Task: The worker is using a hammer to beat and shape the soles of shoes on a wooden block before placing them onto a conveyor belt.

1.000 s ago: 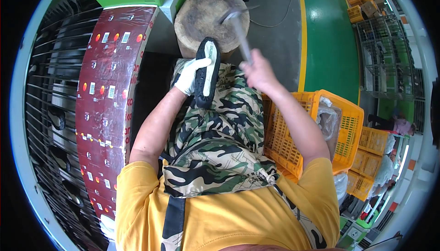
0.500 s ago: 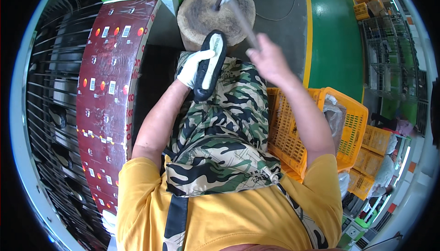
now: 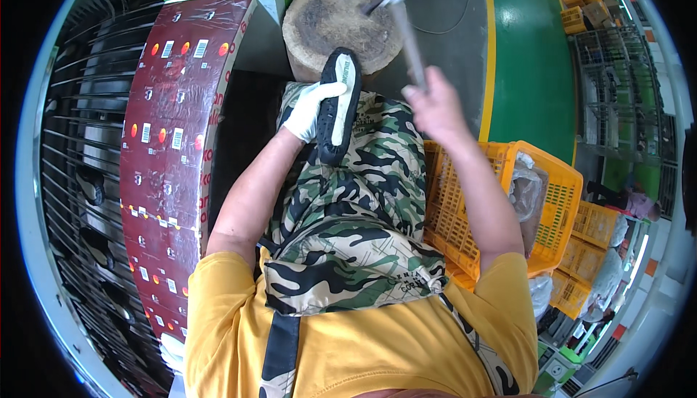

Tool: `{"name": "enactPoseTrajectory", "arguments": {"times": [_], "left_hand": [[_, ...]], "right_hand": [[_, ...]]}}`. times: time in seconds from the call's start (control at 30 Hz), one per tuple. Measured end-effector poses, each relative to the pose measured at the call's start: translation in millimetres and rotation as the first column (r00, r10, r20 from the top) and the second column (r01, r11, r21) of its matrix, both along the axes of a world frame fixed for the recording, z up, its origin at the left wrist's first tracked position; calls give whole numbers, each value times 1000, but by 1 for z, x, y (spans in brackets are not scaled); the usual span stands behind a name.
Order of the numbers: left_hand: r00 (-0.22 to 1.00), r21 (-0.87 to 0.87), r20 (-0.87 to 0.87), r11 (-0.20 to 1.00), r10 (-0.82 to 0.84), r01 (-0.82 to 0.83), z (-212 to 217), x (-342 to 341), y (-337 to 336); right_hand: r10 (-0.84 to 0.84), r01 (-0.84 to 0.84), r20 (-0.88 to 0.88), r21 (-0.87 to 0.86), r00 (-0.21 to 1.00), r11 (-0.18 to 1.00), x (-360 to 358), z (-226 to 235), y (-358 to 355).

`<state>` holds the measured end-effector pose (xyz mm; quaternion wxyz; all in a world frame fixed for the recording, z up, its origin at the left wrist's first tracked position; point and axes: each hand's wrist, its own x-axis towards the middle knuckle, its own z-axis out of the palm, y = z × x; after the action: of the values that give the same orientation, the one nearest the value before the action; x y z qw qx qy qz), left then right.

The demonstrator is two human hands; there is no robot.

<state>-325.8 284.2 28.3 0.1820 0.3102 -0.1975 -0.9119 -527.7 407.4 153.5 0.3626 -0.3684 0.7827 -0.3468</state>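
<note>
Since the earlier frames, the right hand [image 3: 435, 100] has swung the long-handled metal hammer [image 3: 406, 27] higher, so its head now sits above the far edge of the round, worn wooden chopping block [image 3: 327, 17] instead of over the middle. Its fingers are wrapped tight around the lower end of the handle. The left hand [image 3: 308, 111], in a white cloth glove, stays closed around the side of the black shoe sole with a pale insole [image 3: 340, 104], held upright with its toe end touching the near rim of the block and its heel end over the camouflage-patterned apron [image 3: 348, 216] on the person's lap. An orange plastic lattice crate [image 3: 544, 202] stands just beside the right forearm, and a dark red printed cardboard sheet [image 3: 170, 144] lies along the left side.
</note>
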Motion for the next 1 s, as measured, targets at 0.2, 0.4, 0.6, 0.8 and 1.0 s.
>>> {"name": "enactPoseTrajectory", "arguments": {"times": [0.2,0.4,0.6,0.8,1.0], "left_hand": [[998,13,49,999,-34,34,3,4,-4],[995,-36,93,999,-29,33,14,2,-5],[988,-192,154,981,-6,36,22,-1,-1],[976,-331,8,921,220,-205,45,-13,-35],[868,-682,-204,569,453,-458,54,-26,-75]], "right_hand": [[-168,212,131,-511,977,833,11,23,-15],[78,-91,-190,-59,979,994,1,-37,7],[40,-37,-10,163,999,986,-12,-43,10],[-128,127,-1,-105,992,986,-32,7,0],[-194,-53,-449,-481,872,875,4,17,-5]]}}
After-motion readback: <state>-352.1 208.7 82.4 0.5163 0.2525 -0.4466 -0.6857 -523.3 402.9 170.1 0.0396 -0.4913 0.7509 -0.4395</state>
